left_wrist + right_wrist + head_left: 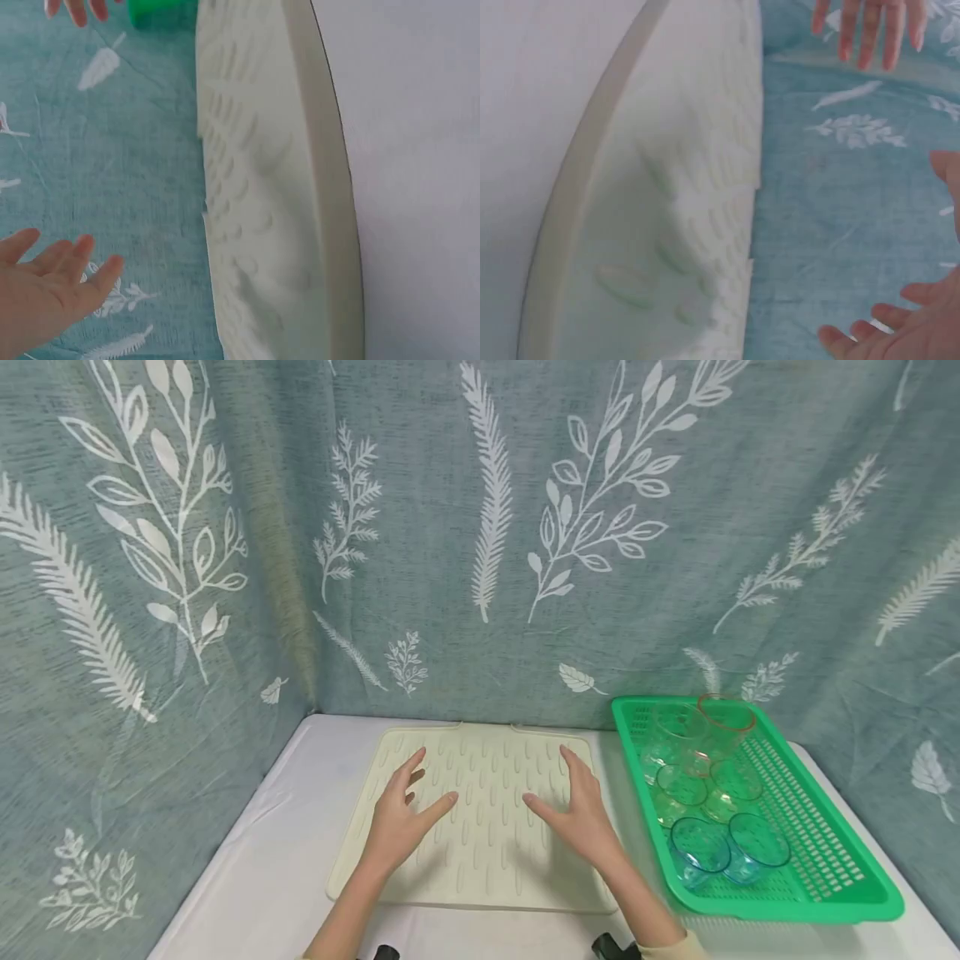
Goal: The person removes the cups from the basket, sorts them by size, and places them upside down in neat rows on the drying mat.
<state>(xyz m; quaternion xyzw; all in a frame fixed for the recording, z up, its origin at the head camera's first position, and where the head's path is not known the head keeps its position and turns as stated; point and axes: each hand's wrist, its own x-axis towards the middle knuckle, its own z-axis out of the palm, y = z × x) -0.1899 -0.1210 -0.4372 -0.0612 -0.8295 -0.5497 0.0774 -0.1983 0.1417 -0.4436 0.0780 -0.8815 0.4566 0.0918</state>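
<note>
A cream drying mat with raised oval ridges lies on the white table. Over its left half hovers my left hand, fingers spread and holding nothing. My right hand hangs over the mat's right half, likewise with spread fingers and bare palm. Both palms face each other, and their shadows fall on the mat. In the left wrist view my left hand shows at the lower left, apart from the mat. The right wrist view has my right hand at the lower right.
Right of the mat stands a green plastic basket with several glasses: blue-tinted ones in front, clear ones behind, and a red-rimmed one at the back. Patterned blue-green curtains hang behind and at both sides of the table.
</note>
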